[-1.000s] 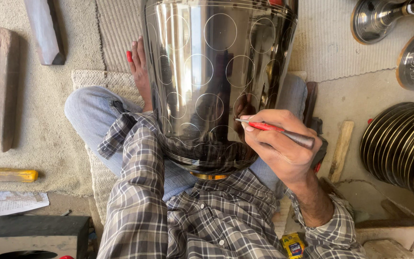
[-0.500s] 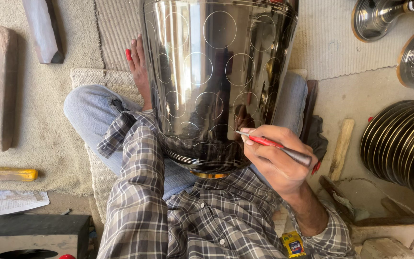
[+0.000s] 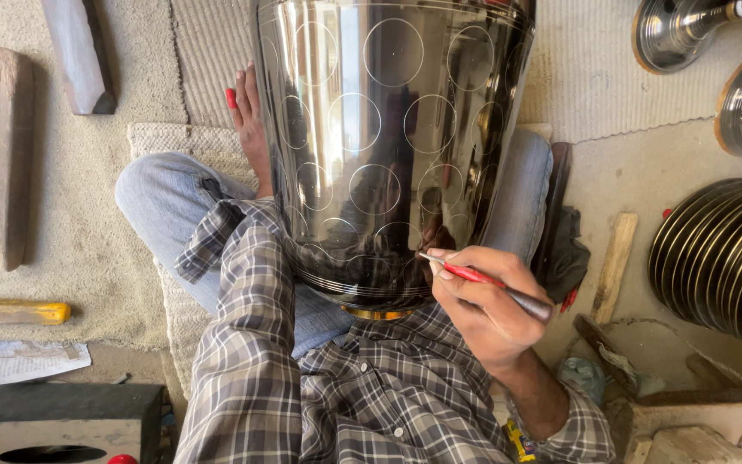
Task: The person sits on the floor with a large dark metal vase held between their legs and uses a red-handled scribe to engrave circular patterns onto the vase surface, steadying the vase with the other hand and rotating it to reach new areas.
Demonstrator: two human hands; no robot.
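Vessel: a large polished metal vessel [image 3: 388, 146], scribed with rows of circles, is laid across the lap and points away from the person.
Right hand: the right hand [image 3: 483, 314] is closed around a red-handled scribing tool [image 3: 487, 281]; the tool's tip is set against the vessel's lower wall, near the banded rim.
Left hand: the left hand [image 3: 251, 120] is pressed flat against the vessel's far left side, fingers extended; nothing is gripped.
Clothing: a plaid shirt [image 3: 319, 378] and blue jeans [image 3: 165, 202] are worn.
Surroundings: a stack of dark metal plates [image 3: 719, 258] is leaned at the right; a yellow-handled tool [image 3: 15, 311] is laid on the floor at the left, well apart.
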